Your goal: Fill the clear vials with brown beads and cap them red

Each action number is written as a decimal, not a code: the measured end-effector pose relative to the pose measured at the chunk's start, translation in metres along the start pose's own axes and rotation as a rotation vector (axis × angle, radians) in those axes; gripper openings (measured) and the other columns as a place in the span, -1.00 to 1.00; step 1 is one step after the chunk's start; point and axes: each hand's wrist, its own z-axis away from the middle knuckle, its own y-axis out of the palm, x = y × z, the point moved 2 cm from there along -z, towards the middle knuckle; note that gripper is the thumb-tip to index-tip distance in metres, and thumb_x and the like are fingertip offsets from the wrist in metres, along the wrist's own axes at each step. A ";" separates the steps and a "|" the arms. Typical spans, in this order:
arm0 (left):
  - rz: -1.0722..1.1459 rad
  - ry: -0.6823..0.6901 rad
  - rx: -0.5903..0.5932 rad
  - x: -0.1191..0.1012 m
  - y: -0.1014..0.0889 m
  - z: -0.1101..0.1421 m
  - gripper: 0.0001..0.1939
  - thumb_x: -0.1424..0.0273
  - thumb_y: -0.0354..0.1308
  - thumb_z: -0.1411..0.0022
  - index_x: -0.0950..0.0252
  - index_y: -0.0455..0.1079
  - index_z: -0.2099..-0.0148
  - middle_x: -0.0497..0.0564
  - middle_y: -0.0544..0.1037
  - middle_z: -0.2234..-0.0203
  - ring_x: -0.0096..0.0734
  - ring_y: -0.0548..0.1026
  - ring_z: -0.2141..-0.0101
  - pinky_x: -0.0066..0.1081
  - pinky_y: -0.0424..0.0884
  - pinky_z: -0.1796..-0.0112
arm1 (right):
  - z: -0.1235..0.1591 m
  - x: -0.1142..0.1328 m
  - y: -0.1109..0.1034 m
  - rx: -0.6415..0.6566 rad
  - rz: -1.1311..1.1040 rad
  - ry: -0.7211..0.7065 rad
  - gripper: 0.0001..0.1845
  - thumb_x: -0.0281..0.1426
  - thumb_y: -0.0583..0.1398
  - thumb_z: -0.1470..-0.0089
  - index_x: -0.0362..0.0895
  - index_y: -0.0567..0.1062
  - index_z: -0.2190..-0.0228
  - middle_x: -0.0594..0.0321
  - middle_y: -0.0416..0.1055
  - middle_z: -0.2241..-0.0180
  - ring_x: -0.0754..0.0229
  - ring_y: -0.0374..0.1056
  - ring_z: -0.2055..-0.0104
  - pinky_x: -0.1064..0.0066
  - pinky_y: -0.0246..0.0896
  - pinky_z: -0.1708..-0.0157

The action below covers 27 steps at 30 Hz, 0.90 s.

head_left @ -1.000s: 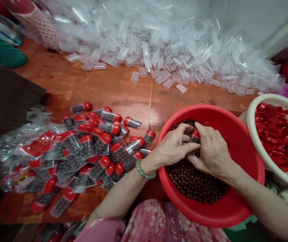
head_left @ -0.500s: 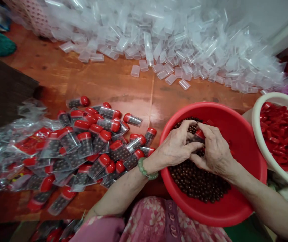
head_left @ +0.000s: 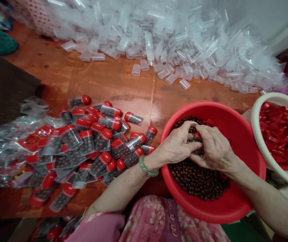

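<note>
Over the red basin, my left hand and my right hand meet, fingers curled around one small red-capped plastic tube. Most of that tube is hidden behind the fingers. Below the hands, glossy dark brown beads cover the basin's left side and bottom. Some red caps lie inside the basin behind my right hand. On my left wrist is a green bead bracelet.
Filled red-capped tubes lie heaped on the wooden table at left, beside a clear plastic bag. Empty clear sleeves pile along the back. A white bucket of red caps stands right of the basin.
My right hand's fingers have shifted slightly left and closer around the tube, covering more of it. The view has moved a little; both hands stay over the basin.
</note>
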 end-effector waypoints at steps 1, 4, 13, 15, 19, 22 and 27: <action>0.001 0.003 -0.006 -0.001 0.000 0.000 -0.50 0.46 0.19 -0.18 0.28 0.22 -0.16 -0.01 0.53 0.30 -0.26 0.56 0.18 -0.11 0.48 -0.02 | 0.000 0.000 0.000 0.015 -0.034 0.016 -0.18 -0.25 0.18 -0.18 -0.43 0.08 -0.31 -0.28 0.46 0.05 -0.18 0.42 0.01 0.04 0.46 0.12; 0.065 -0.009 -0.042 -0.004 0.000 0.000 -0.49 0.44 0.20 -0.20 0.27 0.20 -0.18 -0.01 0.54 0.31 -0.30 0.57 0.23 -0.20 0.51 0.10 | -0.002 -0.001 0.001 0.067 -0.132 0.098 -0.13 -0.26 0.18 -0.20 -0.35 -0.02 -0.36 -0.29 0.38 -0.10 -0.22 0.36 -0.13 -0.07 0.42 -0.01; 0.345 -0.091 -0.068 -0.006 0.008 -0.005 -0.47 0.50 0.25 -0.15 0.32 0.21 -0.16 -0.01 0.51 0.30 -0.40 0.53 0.28 -0.28 0.51 0.13 | 0.004 -0.011 -0.004 -0.050 -0.039 0.078 -0.06 -0.21 0.29 -0.09 -0.26 0.09 -0.37 -0.17 0.46 0.08 -0.24 0.45 0.07 0.00 0.50 0.18; 0.288 -0.089 -0.046 -0.002 0.008 -0.006 -0.46 0.50 0.26 -0.16 0.33 0.23 -0.17 0.02 0.52 0.28 -0.34 0.55 0.23 -0.21 0.52 0.08 | 0.007 -0.012 -0.004 -0.076 0.023 0.010 -0.02 -0.15 0.31 -0.08 -0.31 0.10 -0.36 -0.17 0.47 0.14 -0.22 0.47 0.15 0.04 0.50 0.26; 0.111 -0.026 -0.041 0.002 0.009 -0.005 -0.36 0.42 0.31 -0.17 0.34 0.21 -0.26 0.18 0.54 0.04 -0.17 0.56 0.06 -0.11 0.50 -0.02 | 0.014 -0.011 -0.006 -0.064 0.090 -0.040 0.05 -0.07 0.29 -0.08 -0.36 0.08 -0.38 -0.21 0.47 0.15 -0.24 0.47 0.21 0.02 0.48 0.33; -0.003 0.032 -0.062 0.000 0.009 0.000 -0.30 0.40 0.30 -0.18 0.38 0.16 -0.31 0.25 0.49 -0.10 -0.14 0.55 -0.01 -0.12 0.49 -0.05 | 0.018 -0.010 -0.006 0.028 0.041 0.028 -0.02 -0.05 0.22 -0.17 -0.20 -0.01 -0.42 -0.16 0.46 0.07 -0.29 0.47 0.12 -0.07 0.49 0.24; -0.230 0.144 -0.243 -0.024 -0.011 0.042 -0.51 0.33 0.16 -0.32 0.28 0.28 -0.26 0.10 0.61 0.09 -0.26 0.60 0.10 -0.25 0.51 -0.01 | 0.014 -0.005 -0.003 0.106 -0.169 0.065 0.08 0.02 0.26 -0.12 -0.10 -0.09 -0.44 -0.19 0.28 -0.22 -0.35 0.33 -0.19 -0.14 0.43 -0.07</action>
